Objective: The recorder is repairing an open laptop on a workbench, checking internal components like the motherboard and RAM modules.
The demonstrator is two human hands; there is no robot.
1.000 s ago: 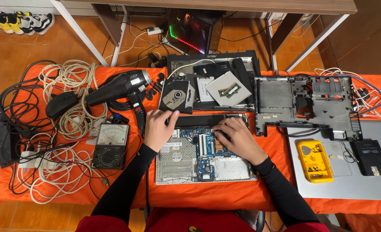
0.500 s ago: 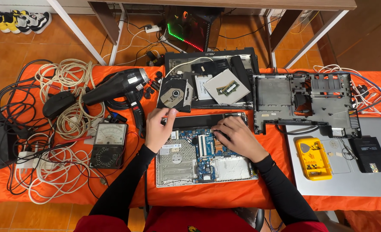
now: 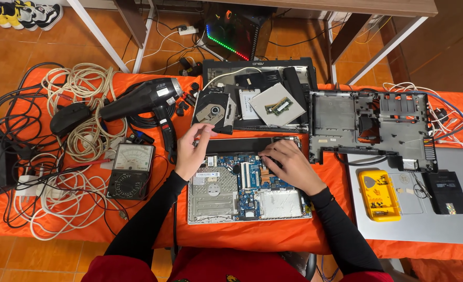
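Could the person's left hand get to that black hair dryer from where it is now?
Probably yes. The left hand hovers at the open laptop base's upper left corner, and the hair dryer's handle hangs down just beside it. Only orange cloth lies between them; nothing blocks the way.

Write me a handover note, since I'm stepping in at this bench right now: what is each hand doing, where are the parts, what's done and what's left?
Left hand: raised at the opened laptop's upper left corner, fingers loosely curled; I cannot tell if it holds anything.
Right hand: fingertips down on the blue motherboard near its top edge, palm flat.
Parts: optical drive and memory sticks on a grey plate lie behind the laptop; stripped black bottom case to the right; yellow screw tray on the silver lid; analogue meter and black heat blower to the left.
Done: case opened, drive and memory out.
Left: motherboard still sits in the chassis.
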